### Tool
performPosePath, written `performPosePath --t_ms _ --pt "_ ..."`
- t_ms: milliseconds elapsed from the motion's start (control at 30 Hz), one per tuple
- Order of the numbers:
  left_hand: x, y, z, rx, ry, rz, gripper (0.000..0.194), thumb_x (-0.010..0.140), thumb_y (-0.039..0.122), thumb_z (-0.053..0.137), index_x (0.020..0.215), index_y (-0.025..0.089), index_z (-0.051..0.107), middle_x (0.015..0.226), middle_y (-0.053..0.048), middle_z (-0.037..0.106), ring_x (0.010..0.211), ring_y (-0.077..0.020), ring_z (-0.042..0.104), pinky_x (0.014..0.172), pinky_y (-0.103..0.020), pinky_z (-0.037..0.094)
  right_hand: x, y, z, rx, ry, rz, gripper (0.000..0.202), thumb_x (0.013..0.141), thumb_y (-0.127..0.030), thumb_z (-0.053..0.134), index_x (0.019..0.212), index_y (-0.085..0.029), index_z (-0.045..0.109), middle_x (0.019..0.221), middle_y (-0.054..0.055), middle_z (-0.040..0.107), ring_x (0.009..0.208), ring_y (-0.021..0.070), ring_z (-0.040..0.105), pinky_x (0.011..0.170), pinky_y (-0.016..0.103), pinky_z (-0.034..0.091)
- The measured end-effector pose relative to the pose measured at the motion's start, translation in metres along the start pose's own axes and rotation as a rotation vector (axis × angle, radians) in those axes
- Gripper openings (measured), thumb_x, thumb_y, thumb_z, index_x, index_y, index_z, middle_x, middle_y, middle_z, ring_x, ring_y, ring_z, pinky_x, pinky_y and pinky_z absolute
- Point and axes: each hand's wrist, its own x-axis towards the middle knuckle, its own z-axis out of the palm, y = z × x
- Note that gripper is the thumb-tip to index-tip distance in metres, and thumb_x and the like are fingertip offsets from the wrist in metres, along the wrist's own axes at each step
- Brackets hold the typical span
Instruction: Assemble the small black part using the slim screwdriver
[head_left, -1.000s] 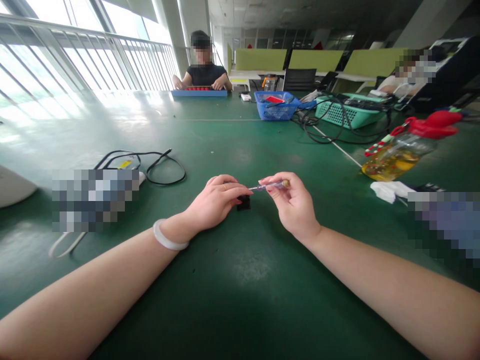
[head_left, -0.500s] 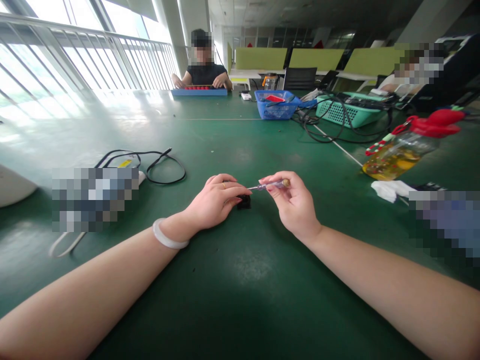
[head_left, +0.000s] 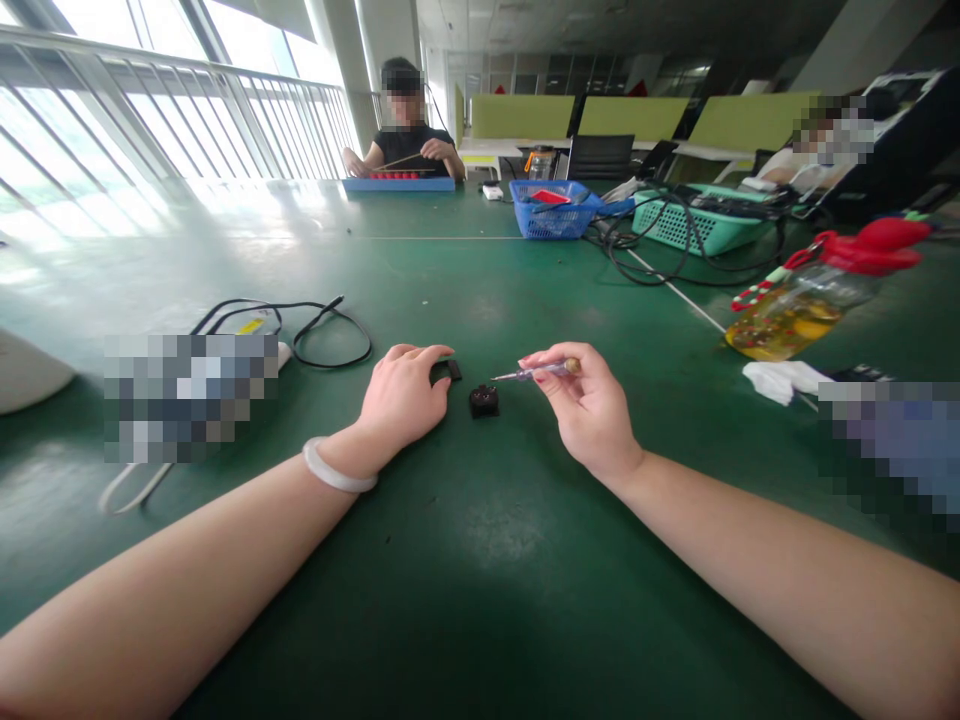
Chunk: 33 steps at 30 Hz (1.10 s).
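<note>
The fingers [head_left: 550,388] of your right hand [head_left: 596,420] pinch a screwdriver [head_left: 534,372], its tip near the small black block [head_left: 484,402] on the table [head_left: 495,600]. Your left hand [head_left: 403,395] curves around another black piece [head_left: 454,371] (whether gripping, I can't tell). Beyond are a bottle [head_left: 789,318], then a blue basket [head_left: 551,218].

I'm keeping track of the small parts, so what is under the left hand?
Part of a black piece shows between the thumb and fingers of the left hand. The rest of it, and anything beneath the palm, is covered and cannot be seen.
</note>
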Motion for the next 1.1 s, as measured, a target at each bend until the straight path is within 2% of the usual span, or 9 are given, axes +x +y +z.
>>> performPosePath --t_ms 133,333,433,600,767,1100 --pt "0.000 -0.002 0.001 0.023 -0.054 -0.028 0.031 0.080 0.026 0.056 0.111 0.024 0.061 0.097 -0.007 0.071 0.098 -0.0316 0.057 0.085 -0.048 0.047 0.000 -0.001 0.000 0.009 -0.003 -0.006 0.010 0.086 -0.028 0.060 0.095 -0.025 0.056 0.097 0.002 0.066 0.093 0.0169 0.066 0.091 0.038 0.053" --pt "0.001 0.000 0.004 -0.093 -0.105 -0.040 0.036 0.084 0.022 0.053 0.120 0.023 0.053 0.105 -0.007 0.069 0.097 -0.0284 0.060 0.087 -0.045 0.048 0.000 -0.001 0.000 0.005 -0.002 -0.005 0.010 0.086 -0.028 0.060 0.095 -0.025 0.056 0.097 0.002 0.066 0.094 0.0170 0.066 0.092 0.039 0.053" --pt "0.000 0.003 0.004 -0.146 -0.073 0.008 0.038 0.085 0.022 0.053 0.123 0.022 0.050 0.110 -0.007 0.066 0.101 -0.0260 0.059 0.091 -0.043 0.047 0.000 0.000 0.000 0.008 -0.002 -0.008 0.010 0.086 -0.027 0.060 0.095 -0.025 0.056 0.097 0.002 0.066 0.093 0.0169 0.065 0.092 0.039 0.053" --pt "-0.004 0.013 -0.005 -0.285 0.048 0.192 0.041 0.087 0.025 0.054 0.127 0.021 0.047 0.114 -0.006 0.064 0.106 -0.0219 0.057 0.096 -0.039 0.044 0.000 0.001 0.000 -0.012 0.001 -0.014 0.009 0.087 -0.025 0.060 0.095 -0.025 0.056 0.097 0.003 0.066 0.094 0.0172 0.065 0.091 0.038 0.052" --pt "-0.007 0.017 -0.009 -0.330 -0.072 0.372 0.045 0.085 0.034 0.058 0.128 0.022 0.047 0.113 -0.006 0.064 0.102 -0.0212 0.058 0.093 -0.037 0.046 0.000 0.001 -0.001 -0.066 0.017 -0.030 0.012 0.087 -0.025 0.058 0.099 -0.025 0.057 0.097 0.002 0.065 0.095 0.0176 0.064 0.090 0.038 0.051" --pt "-0.006 0.015 -0.005 -0.274 -0.244 0.284 0.055 0.082 0.035 0.061 0.133 0.025 0.043 0.102 -0.005 0.066 0.097 -0.0227 0.059 0.089 -0.038 0.047 0.000 0.002 0.000 -0.092 -0.064 -0.036 0.024 0.091 -0.024 0.052 0.115 -0.027 0.051 0.102 0.003 0.064 0.099 0.0173 0.062 0.094 0.037 0.049"
